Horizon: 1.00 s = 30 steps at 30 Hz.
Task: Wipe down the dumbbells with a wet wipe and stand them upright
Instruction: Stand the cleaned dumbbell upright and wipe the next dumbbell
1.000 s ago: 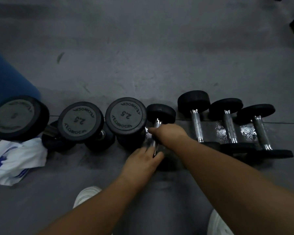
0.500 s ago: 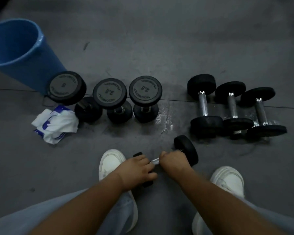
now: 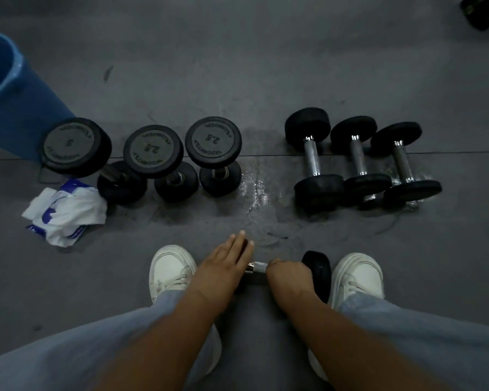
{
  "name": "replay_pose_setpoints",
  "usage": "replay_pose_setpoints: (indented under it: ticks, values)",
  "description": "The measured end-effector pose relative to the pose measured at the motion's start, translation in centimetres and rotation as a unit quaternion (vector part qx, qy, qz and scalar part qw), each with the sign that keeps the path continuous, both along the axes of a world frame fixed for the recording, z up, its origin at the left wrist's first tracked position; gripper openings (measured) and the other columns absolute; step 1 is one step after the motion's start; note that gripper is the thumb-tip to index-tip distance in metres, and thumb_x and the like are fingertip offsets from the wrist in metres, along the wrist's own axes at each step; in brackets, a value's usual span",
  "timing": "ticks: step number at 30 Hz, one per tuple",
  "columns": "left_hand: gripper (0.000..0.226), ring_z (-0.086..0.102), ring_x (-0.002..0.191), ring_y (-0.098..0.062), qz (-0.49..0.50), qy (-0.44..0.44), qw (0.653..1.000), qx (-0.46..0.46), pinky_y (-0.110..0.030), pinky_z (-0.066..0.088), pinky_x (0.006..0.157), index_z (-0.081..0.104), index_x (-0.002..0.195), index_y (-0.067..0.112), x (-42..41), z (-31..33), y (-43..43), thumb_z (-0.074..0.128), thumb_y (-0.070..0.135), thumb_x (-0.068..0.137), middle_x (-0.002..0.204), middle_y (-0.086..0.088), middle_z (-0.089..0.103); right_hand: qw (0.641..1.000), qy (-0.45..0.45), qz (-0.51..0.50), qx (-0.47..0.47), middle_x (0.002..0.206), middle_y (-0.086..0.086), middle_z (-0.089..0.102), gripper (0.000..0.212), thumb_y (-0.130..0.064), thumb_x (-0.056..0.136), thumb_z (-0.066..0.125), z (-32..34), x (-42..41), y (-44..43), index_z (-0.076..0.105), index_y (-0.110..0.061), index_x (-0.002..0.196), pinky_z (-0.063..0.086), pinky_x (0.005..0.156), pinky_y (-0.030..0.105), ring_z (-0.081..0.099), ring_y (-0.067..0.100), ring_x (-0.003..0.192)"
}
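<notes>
Floor [image 3: 266,66]: upright dumbbells [image 3: 213,142], flat dumbbells [image 3: 312,159], blue bin [image 3: 14,114], prob. wipes pack [image 3: 68,210].

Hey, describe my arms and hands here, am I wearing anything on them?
The left forearm and right forearm are bare, no sleeves in view. The left hand and right hand carry no gloves; no watch, bracelet or ring shows in this dim picture.
</notes>
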State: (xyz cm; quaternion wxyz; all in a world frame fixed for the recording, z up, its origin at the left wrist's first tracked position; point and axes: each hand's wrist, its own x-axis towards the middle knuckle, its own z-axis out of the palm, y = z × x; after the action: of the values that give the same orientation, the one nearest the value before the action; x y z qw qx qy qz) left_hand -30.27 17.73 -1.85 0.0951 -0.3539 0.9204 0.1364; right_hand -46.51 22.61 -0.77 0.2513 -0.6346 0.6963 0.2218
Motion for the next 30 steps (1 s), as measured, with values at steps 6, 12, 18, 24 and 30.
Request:
replay_pose_setpoints:
  ticks: [6,12,18,24,30]
  values:
    - [0.102,0.018,0.149,-0.023,0.097,0.004,0.99,0.099,-0.028,0.012,0.12,0.004,0.157,0.013,0.0,0.3,0.4,0.069,0.016,0.078,0.165,-0.006,0.005,0.929,-0.145,-0.331,-0.083,0.106,0.009,0.059,0.021,-0.015,0.086,0.055,-0.3,1.4,1.4,0.049,-0.014,0.106,0.045,0.081,0.031,0.06,0.029,0.099]
    - [0.101,0.023,0.149,-0.025,0.101,0.004,0.991,0.092,-0.033,0.019,0.119,0.008,0.158,0.016,0.4,-0.8,0.8,0.071,0.027,0.08,0.165,-0.005,0.01,0.747,-0.355,-0.532,-0.181,0.077,0.004,0.055,0.022,0.007,0.086,0.046,0.9,4.3,2.6,0.049,-0.013,0.093,0.04,0.057,0.018,0.055,0.021,0.073]
    - [0.094,0.01,0.151,-0.02,0.114,-0.01,0.991,0.075,-0.037,0.018,0.12,-0.004,0.157,0.021,0.3,-1.0,0.9,0.061,0.027,0.09,0.165,0.002,-0.003,0.899,-0.176,-0.3,-0.267,0.091,-0.005,0.068,0.023,-0.013,0.083,0.06,-1.4,4.1,2.3,0.067,-0.027,0.099,0.047,0.08,0.037,0.06,0.019,0.09]
    - [0.087,0.017,0.15,-0.017,0.125,0.015,0.988,0.087,-0.038,0.023,0.118,0.003,0.157,0.024,0.1,-1.3,0.4,0.058,0.033,0.091,0.165,0.005,0.004,0.977,-0.088,-0.105,-0.164,0.14,0.007,0.054,0.06,-0.023,0.077,0.039,-3.8,5.1,3.5,0.057,-0.011,0.133,0.024,0.105,0.047,0.05,0.023,0.13]
    - [0.089,0.016,0.15,-0.016,0.117,0.003,0.988,0.105,-0.04,0.023,0.118,0.002,0.157,0.025,-0.2,-0.9,-0.4,0.059,0.037,0.089,0.165,0.005,0.002,0.974,-0.082,-0.124,-0.173,0.146,0.008,0.047,0.067,-0.025,0.074,0.039,-3.8,5.5,3.4,0.051,-0.009,0.138,0.022,0.108,0.049,0.045,0.025,0.134]
